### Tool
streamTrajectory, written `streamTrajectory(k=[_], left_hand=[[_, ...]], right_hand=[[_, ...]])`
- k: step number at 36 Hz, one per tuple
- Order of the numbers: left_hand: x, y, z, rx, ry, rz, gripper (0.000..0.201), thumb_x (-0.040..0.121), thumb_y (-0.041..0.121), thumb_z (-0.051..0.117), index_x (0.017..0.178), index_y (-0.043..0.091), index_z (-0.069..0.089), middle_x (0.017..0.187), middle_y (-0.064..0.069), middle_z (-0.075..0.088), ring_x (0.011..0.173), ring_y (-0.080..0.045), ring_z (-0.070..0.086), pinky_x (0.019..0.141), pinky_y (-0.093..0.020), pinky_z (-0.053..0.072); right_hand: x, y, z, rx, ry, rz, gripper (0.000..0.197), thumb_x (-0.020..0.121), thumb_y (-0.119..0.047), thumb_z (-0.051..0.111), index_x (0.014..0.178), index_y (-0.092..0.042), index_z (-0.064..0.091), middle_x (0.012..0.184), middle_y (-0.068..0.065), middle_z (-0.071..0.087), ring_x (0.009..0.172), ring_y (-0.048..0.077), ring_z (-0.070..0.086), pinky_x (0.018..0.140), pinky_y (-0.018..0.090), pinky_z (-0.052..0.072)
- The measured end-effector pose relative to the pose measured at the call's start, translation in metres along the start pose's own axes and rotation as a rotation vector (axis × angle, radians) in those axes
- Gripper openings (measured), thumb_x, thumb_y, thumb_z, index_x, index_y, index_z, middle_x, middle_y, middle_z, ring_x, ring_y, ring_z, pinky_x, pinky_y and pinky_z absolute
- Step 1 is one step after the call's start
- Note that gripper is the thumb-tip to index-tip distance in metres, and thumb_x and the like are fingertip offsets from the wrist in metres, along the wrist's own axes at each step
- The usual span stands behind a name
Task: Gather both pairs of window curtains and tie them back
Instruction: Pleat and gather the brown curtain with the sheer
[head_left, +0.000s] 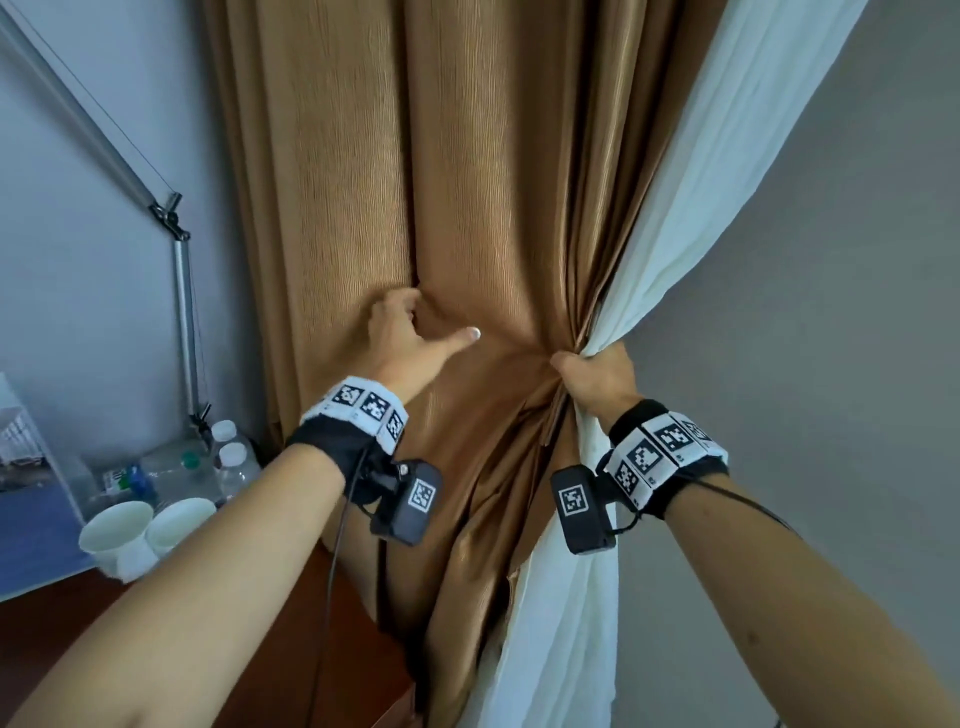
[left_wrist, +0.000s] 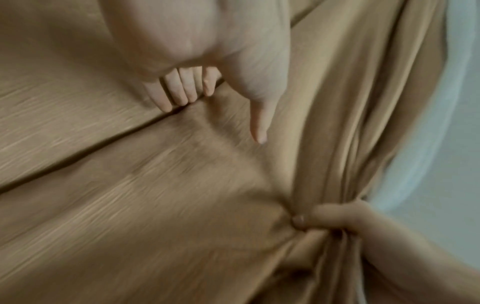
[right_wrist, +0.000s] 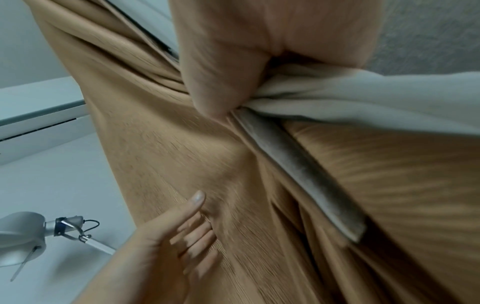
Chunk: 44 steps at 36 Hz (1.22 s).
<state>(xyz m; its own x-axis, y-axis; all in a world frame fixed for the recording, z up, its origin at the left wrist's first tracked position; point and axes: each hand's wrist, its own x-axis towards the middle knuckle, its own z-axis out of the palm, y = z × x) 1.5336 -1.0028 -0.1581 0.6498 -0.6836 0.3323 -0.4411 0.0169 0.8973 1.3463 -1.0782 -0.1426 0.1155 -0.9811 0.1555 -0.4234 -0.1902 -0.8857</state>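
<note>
The brown curtain (head_left: 467, 182) hangs in front of the person, drawn in at mid-height to a tight bunch, with the white sheer curtain (head_left: 727, 182) lying along its right edge. The right hand (head_left: 597, 376) clamps that bunch: its fingers (left_wrist: 335, 214) curl round the gathered brown folds and the sheer together, thumb pressed down on the cloth. To the left of this grip the left hand (head_left: 402, 332) lies against the flatter part of the brown curtain. Its four fingers (left_wrist: 179, 88) sit side by side, bent, with the tips dug into a fold; the thumb (left_wrist: 259, 123) points out straight toward the right hand, apart from the other fingers. Whether cloth is caught between them cannot be told. The two hands are near each other but do not touch. Left of the left fingers and lower, a table (head_left: 47, 545) carries two white paper cups (head_left: 117, 532) and several plastic water bottles (head_left: 231, 457), and a metal lamp arm (head_left: 182, 291) stands beside them against the wall.
</note>
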Motion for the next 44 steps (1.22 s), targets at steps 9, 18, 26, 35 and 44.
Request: streamTrajectory(k=[9, 18, 26, 35, 44], left_hand=[[0.034, 0.006, 0.005, -0.109, -0.069, -0.124, 0.084, 0.063, 0.029, 0.089, 0.135, 0.015, 0.048, 0.125, 0.001, 0.061, 0.116, -0.017, 0.058, 0.103, -0.039, 0.047], [0.04, -0.001, 0.019, 0.017, 0.117, 0.048, 0.042, 0.077, 0.024, 0.081, 0.113, 0.008, 0.067, 0.109, -0.006, 0.071, 0.102, -0.021, 0.066, 0.09, -0.026, 0.05], [0.034, 0.0, 0.032, 0.164, -0.273, 0.157, 0.048, 0.085, 0.027, 0.068, 0.124, 0.001, 0.059, 0.118, -0.017, 0.065, 0.113, -0.032, 0.059, 0.096, -0.033, 0.047], [0.023, 0.004, 0.043, 0.159, -0.813, 0.246, 0.078, 0.07, 0.004, 0.072, 0.139, 0.001, 0.036, 0.127, -0.003, 0.043, 0.118, -0.018, 0.047, 0.086, -0.018, 0.036], [-0.002, -0.016, 0.059, -0.15, -0.906, 0.258, 0.092, 0.052, 0.017, 0.071, 0.135, 0.012, 0.031, 0.13, 0.003, 0.037, 0.126, -0.016, 0.043, 0.104, -0.029, 0.043]], right_hand=[[0.03, -0.006, 0.022, -0.07, 0.064, 0.038, 0.043, 0.078, -0.014, 0.066, 0.117, 0.0, 0.056, 0.117, 0.015, 0.061, 0.11, 0.032, 0.059, 0.085, 0.026, 0.047], [0.03, -0.006, 0.031, -0.001, 0.033, -0.003, 0.037, 0.078, -0.011, 0.07, 0.113, -0.005, 0.058, 0.096, 0.002, 0.056, 0.09, 0.02, 0.057, 0.077, 0.022, 0.043], [0.009, -0.014, 0.04, 0.074, 0.086, 0.008, 0.037, 0.075, -0.011, 0.072, 0.111, -0.008, 0.064, 0.103, 0.004, 0.065, 0.1, 0.021, 0.061, 0.085, 0.024, 0.049], [-0.029, -0.032, 0.025, 0.184, -0.018, -0.013, 0.048, 0.075, 0.015, 0.06, 0.121, 0.0, 0.058, 0.11, 0.014, 0.064, 0.101, 0.026, 0.061, 0.084, 0.031, 0.053], [-0.05, -0.039, 0.022, 0.397, -0.301, 0.186, 0.041, 0.085, -0.002, 0.064, 0.126, -0.005, 0.06, 0.12, 0.015, 0.067, 0.107, 0.025, 0.065, 0.091, 0.034, 0.055]])
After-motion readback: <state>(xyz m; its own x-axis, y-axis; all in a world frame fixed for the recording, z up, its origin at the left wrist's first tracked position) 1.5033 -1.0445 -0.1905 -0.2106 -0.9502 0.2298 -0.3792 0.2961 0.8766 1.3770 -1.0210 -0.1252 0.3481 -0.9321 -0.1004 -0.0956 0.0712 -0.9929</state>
